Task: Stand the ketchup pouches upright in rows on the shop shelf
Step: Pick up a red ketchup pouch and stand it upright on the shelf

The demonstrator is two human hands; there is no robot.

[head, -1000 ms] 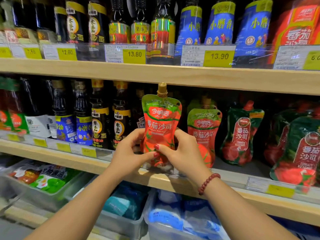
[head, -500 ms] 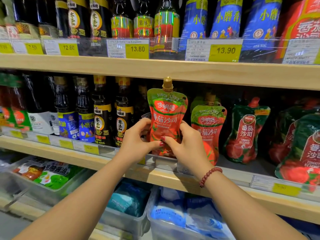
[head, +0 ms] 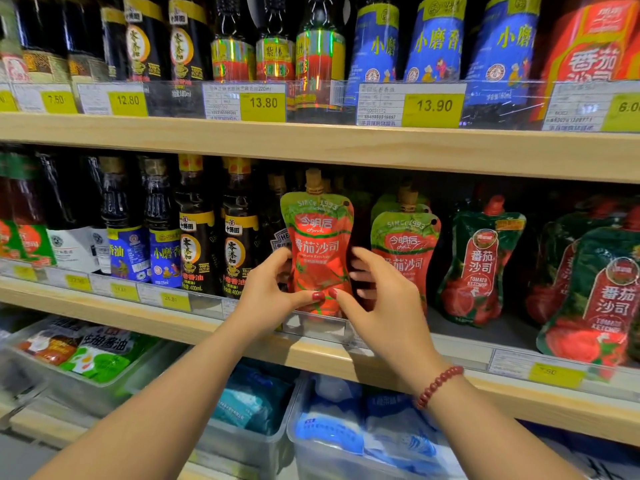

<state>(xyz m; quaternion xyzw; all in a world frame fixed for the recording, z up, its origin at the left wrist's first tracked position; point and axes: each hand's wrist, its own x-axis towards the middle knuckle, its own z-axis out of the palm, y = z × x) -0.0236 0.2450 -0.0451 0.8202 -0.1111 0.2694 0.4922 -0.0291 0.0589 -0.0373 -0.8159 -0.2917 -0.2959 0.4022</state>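
A red and green ketchup pouch (head: pixel 320 247) with a tan cap stands upright at the front of the middle shelf (head: pixel 381 362). My left hand (head: pixel 268 294) holds its left edge and my right hand (head: pixel 377 303) holds its right edge, both thumbs pressed on its lower front. More pouches of the same kind (head: pixel 407 244) stand right of it, one behind another. Dark green ketchup pouches (head: pixel 479 261) stand further right, and the nearest one (head: pixel 599 296) leans at the far right.
Dark sesame-oil and sauce bottles (head: pixel 199 237) crowd the shelf left of the pouch. The upper shelf (head: pixel 311 143) carries bottles and yellow price tags. Below are clear bins (head: pixel 332 441) of blue packets and a tray (head: pixel 20 362) of sauce sachets.
Both hands have carried the pouch a little further in over the shelf's front rail. The view has drawn closer to the shelf.
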